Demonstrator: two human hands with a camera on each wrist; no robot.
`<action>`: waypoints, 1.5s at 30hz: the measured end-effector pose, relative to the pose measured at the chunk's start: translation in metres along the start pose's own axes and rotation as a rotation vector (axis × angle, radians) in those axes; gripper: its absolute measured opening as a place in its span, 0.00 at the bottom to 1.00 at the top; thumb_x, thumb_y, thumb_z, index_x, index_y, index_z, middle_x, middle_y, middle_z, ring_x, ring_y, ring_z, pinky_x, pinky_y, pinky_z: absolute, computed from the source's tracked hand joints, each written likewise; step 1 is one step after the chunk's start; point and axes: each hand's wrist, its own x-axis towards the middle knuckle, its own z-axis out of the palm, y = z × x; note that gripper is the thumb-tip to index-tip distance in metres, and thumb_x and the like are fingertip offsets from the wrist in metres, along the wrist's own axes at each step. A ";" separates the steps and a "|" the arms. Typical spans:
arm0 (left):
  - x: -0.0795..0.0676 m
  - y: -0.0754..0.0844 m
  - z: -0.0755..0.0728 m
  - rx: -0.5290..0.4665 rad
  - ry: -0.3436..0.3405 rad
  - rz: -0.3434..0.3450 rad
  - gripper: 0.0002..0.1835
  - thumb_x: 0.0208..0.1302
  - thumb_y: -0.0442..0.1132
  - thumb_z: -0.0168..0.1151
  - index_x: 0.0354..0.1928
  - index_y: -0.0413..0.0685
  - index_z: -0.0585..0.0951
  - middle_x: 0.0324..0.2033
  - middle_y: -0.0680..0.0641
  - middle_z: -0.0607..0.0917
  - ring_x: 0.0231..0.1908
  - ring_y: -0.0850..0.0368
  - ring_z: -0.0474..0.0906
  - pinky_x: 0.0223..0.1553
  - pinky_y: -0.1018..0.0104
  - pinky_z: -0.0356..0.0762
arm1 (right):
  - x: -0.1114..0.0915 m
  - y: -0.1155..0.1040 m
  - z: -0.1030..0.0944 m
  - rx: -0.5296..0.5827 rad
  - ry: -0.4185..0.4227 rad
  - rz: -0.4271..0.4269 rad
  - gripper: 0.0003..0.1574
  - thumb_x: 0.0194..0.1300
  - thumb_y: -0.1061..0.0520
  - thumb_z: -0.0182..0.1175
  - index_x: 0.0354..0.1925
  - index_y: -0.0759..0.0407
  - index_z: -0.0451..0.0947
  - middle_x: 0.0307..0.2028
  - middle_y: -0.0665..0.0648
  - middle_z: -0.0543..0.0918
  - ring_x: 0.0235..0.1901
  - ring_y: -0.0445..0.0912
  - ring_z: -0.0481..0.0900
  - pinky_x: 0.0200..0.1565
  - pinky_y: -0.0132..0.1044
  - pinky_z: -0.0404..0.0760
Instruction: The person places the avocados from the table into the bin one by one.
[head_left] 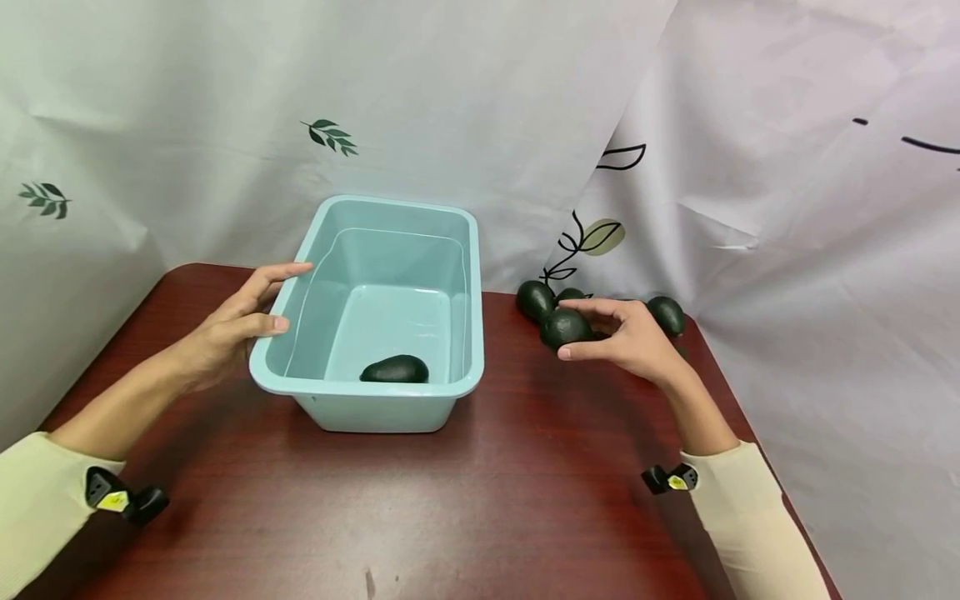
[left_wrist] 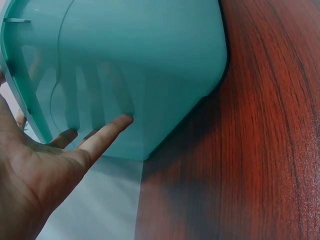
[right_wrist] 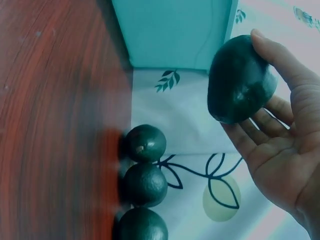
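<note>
Right grip point(head_left: 630, 337): at right of centre in the head view, holding an avocado between thumb and fingertips, the palm standing off from it.
Held avocado point(head_left: 566, 329): right of centre in the frame, just beside the other avocados; the right wrist view shows it apart from the row, in the upper right of that view. Its skin is smooth and shiny, so a light fingertip hold could let it twist or slip, more so if the thumb shifts.
Other avocados point(head_left: 536, 301): grouped along the far right of the desk point(head_left: 570, 500), partly hidden behind the right grip, so their full number cannot be told. A low sweep of the knuckles might knock one; being round, it could set its neighbours rolling.
Desk edge: close beside the group, against the printed cloth point(head_left: 810, 275); a nudged avocado might lodge there or drop off.
Left grip point(head_left: 225, 333): left of centre, holding the side of the blue tub point(head_left: 378, 412), thumb and forefinger at the rim, other fingers nearly straight against the outer wall. Uneven pressure here could tip or slide the tub.
Tub walls: high, at centre left; anything brought across too low would probably clip the rim.
Avocado in the tub point(head_left: 395, 369): on the floor by the near wall, lower centre. It could roll if the tub tilts, or bruise if another fell on it.
</note>
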 end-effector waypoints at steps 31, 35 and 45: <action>0.000 -0.002 -0.001 -0.001 0.009 0.009 0.39 0.79 0.31 0.50 0.87 0.68 0.64 0.76 0.52 0.68 0.60 0.57 0.84 0.45 0.58 0.91 | 0.020 -0.035 0.019 0.040 0.176 -0.120 0.39 0.56 0.55 0.89 0.66 0.45 0.91 0.60 0.47 0.93 0.47 0.42 0.92 0.53 0.31 0.87; 0.000 -0.002 0.000 -0.009 0.005 0.009 0.39 0.79 0.30 0.49 0.87 0.68 0.64 0.76 0.52 0.68 0.59 0.56 0.84 0.45 0.57 0.92 | 0.022 -0.039 0.022 0.057 0.184 -0.130 0.40 0.56 0.56 0.89 0.66 0.50 0.90 0.61 0.50 0.93 0.49 0.41 0.92 0.53 0.30 0.87; 0.000 -0.002 0.000 0.000 0.012 0.006 0.39 0.79 0.31 0.50 0.87 0.68 0.64 0.75 0.52 0.68 0.59 0.57 0.85 0.45 0.57 0.92 | 0.027 -0.049 0.032 0.073 0.233 -0.183 0.38 0.56 0.56 0.89 0.64 0.46 0.91 0.54 0.52 0.95 0.44 0.43 0.95 0.49 0.32 0.90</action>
